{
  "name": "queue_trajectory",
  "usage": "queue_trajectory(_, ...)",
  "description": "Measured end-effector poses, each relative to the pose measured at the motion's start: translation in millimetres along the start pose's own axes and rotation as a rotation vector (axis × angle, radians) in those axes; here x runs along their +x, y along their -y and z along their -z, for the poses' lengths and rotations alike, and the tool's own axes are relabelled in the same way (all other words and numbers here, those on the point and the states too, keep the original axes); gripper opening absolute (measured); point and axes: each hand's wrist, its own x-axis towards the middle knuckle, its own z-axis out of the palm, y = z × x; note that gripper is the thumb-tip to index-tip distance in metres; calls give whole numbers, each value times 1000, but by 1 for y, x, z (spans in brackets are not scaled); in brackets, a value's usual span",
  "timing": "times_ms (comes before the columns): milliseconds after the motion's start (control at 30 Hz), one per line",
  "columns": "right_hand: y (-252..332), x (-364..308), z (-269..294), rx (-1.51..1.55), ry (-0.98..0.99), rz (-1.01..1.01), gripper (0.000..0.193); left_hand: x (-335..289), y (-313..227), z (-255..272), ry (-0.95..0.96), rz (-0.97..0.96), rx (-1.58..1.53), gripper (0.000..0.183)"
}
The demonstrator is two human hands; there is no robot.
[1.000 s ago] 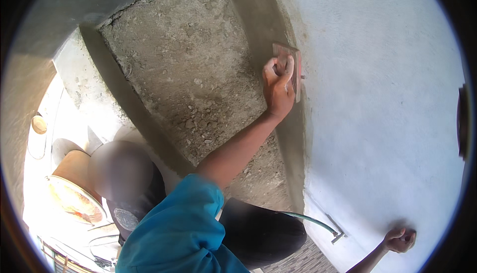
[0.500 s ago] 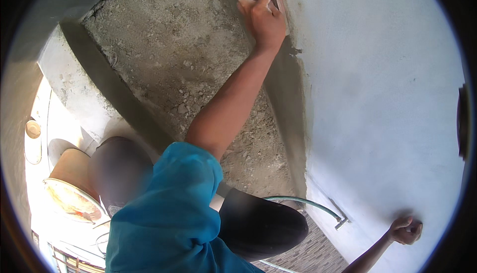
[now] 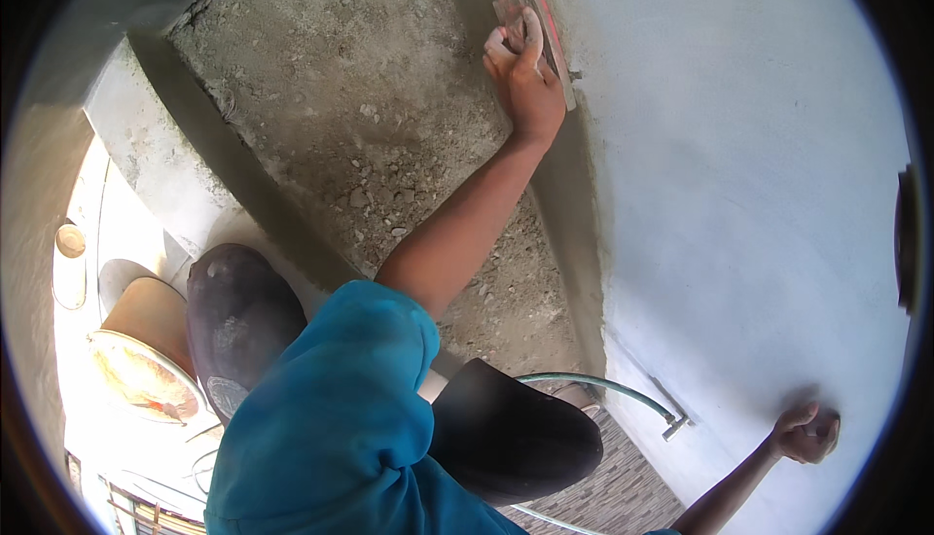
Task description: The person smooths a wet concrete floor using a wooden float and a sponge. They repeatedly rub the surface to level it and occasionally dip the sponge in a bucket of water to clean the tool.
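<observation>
My left hand (image 3: 530,88) is closed on a plastering float (image 3: 556,44), a flat rectangular board with a reddish edge. The float lies on a smooth grey mortar strip (image 3: 564,214) along the foot of the pale wall (image 3: 739,195). At the lower right, my right hand (image 3: 808,433) is curled into a loose fist against that wall, with nothing visible in it. Rough, crumbly ground (image 3: 389,146) lies left of the float, and a second smooth mortar strip (image 3: 219,156) borders its far side.
Below the ground are my two dark-covered knees (image 3: 243,326). A green hose (image 3: 593,379) joins a tap (image 3: 673,426) on the wall. Tan buckets (image 3: 146,321) stand in bright light at the left. Patterned tiles (image 3: 623,481) cover the floor at the lower right.
My left hand has drawn the float toward me along the mortar strip, so more of its board shows. My right hand stays curled at the wall. The view has shifted slightly.
</observation>
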Motion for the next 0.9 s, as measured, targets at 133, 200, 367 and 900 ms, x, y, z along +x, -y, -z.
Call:
queue_trajectory(133, 4, -19, -17, -10, -127, -34, 34, -72, -4, 10, 238, 167, -18, 73)
queue_trajectory(200, 1, -23, -18, -33, -114, -12, 37, -48, -13, 8, 201, 202, -33, 72)
queue_trajectory(367, 1, -10, -9, -115, -36, 12, 47, 105, -15, 7, 10, 132, -112, 65)
queue_trajectory(900, -1, -3, -12, -206, -14, -105, 37, -35, -9, -14, 128, 246, -66, 65)
